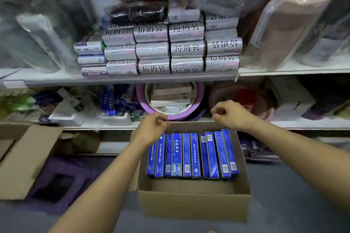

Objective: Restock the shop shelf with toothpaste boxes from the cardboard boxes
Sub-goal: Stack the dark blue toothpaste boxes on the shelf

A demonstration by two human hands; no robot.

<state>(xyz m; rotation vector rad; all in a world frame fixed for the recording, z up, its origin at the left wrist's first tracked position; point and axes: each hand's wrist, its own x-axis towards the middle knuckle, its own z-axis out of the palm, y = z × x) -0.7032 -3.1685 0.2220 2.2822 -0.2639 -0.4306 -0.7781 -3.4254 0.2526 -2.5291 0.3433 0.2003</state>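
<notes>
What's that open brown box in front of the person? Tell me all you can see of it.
The cardboard box is plain brown corrugated card, open at the top and upright, set low in front of the shelf. A row of blue toothpaste boxes stands on edge, side by side, in its far half; the near half shows bare card. The left hand and right hand are over its far edge, fingers curled, seemingly holding nothing.

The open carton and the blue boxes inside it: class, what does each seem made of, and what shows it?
The carton looks like cardboard: matte brown, stiff folded walls. The blue boxes are likely thin printed card, slightly glossy, with crisp edges catching light.
</notes>
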